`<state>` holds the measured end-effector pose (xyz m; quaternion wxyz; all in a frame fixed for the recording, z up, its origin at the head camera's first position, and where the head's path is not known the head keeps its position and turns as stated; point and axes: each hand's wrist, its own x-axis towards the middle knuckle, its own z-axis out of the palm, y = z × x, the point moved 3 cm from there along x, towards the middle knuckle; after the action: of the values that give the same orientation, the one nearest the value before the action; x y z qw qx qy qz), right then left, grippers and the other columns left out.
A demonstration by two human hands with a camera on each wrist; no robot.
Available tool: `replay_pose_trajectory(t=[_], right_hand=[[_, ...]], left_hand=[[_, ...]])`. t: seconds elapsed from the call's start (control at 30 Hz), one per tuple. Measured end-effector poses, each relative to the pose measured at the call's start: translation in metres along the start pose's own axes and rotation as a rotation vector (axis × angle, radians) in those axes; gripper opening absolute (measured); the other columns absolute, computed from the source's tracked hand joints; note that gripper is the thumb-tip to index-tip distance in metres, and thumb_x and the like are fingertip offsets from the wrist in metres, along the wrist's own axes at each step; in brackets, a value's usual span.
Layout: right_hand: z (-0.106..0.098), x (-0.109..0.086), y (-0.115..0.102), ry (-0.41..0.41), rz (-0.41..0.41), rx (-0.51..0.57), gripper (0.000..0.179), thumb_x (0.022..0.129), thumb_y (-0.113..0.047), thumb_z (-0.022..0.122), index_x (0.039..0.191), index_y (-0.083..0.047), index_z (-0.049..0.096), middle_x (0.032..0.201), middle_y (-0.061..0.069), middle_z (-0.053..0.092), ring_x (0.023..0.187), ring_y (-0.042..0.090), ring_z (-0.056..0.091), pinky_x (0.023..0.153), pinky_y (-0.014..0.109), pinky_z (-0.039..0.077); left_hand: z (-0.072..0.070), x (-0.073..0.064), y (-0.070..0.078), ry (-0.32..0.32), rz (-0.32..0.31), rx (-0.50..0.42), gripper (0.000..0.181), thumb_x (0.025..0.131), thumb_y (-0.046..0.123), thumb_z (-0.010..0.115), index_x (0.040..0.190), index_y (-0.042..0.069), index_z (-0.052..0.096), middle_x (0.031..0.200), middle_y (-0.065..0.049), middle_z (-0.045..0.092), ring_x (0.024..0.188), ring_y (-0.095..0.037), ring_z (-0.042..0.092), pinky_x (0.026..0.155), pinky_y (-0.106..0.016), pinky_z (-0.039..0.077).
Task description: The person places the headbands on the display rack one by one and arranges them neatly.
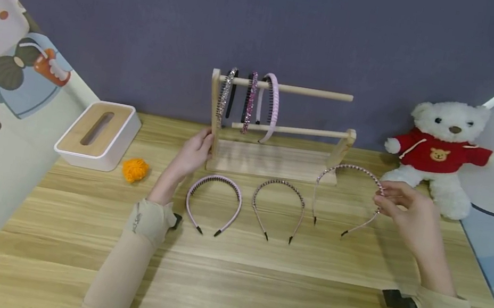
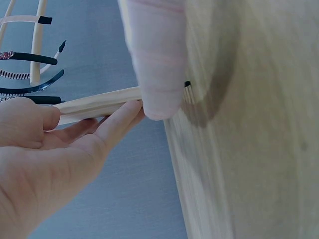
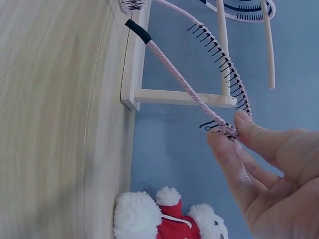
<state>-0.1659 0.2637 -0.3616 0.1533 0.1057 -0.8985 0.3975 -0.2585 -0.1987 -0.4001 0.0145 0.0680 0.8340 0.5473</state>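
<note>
My right hand (image 1: 407,212) pinches a thin pink beaded headband (image 1: 351,167) by its right side, in front of the rack's right end. In the right wrist view the held headband (image 3: 179,77) shows small black teeth and a black tip. My left hand (image 1: 193,153) grips the left upright (image 2: 94,104) of the wooden headband rack (image 1: 275,161). Three headbands hang on its upper bar: a silver glittery one (image 1: 225,98), a dark pink glittery one (image 1: 250,101) and a pale pink one (image 1: 272,107). Before the rack lie a lilac headband (image 1: 219,177) and a beaded headband (image 1: 282,182).
A white tissue box (image 1: 119,147) with a wooden lid stands at the left, an orange yarn ball (image 1: 135,170) beside it. At the right back, a white teddy bear (image 1: 444,147) in a red sweater sits against the wall. The rack's lower bar (image 1: 299,131) carries no headband.
</note>
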Motion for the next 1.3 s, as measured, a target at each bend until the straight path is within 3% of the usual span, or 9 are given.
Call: replay_pose_trajectory(t=[0.43, 0.7, 1.0, 1.3], right_hand=[[-0.005, -0.002, -0.011, 0.046, 0.019, -0.043, 0.033, 0.089, 0.012, 0.081, 0.120, 0.010, 0.070, 0.099, 0.027, 0.072, 0.078, -0.022, 0.058, 0.063, 0.004, 0.055], [-0.007, -0.001, -0.017, 0.086, 0.011, -0.076, 0.037, 0.087, 0.008, 0.086, 0.121, 0.006, 0.072, 0.097, 0.020, 0.071, 0.077, -0.024, 0.056, 0.062, 0.002, 0.051], [-0.009, -0.003, -0.023, 0.124, 0.020, -0.050, 0.039, 0.084, 0.007, 0.089, 0.120, 0.001, 0.074, 0.090, -0.018, 0.067, 0.077, -0.018, 0.060, 0.067, 0.001, 0.049], [-0.007, -0.004, -0.028, 0.166, 0.013, -0.036, 0.041, 0.083, 0.009, 0.089, 0.121, 0.004, 0.072, 0.092, -0.008, 0.068, 0.079, -0.011, 0.060, 0.071, 0.001, 0.049]], left_hand=[[-0.001, -0.001, 0.001, -0.008, 0.008, -0.009, 0.048, 0.119, 0.018, 0.032, 0.159, -0.009, 0.038, 0.141, -0.036, 0.055, 0.135, -0.047, 0.056, 0.113, -0.052, 0.053], [-0.001, -0.001, 0.000, -0.015, -0.012, -0.006, 0.050, 0.120, 0.022, 0.032, 0.163, -0.005, 0.035, 0.148, -0.034, 0.053, 0.138, -0.044, 0.055, 0.113, -0.049, 0.054], [-0.001, 0.000, -0.001, -0.017, -0.008, -0.004, 0.049, 0.120, 0.022, 0.032, 0.161, -0.004, 0.037, 0.145, -0.034, 0.054, 0.136, -0.044, 0.056, 0.112, -0.049, 0.054], [0.000, 0.000, 0.000, -0.020, -0.004, -0.025, 0.048, 0.120, 0.019, 0.032, 0.160, -0.006, 0.038, 0.144, -0.035, 0.054, 0.137, -0.046, 0.056, 0.112, -0.049, 0.054]])
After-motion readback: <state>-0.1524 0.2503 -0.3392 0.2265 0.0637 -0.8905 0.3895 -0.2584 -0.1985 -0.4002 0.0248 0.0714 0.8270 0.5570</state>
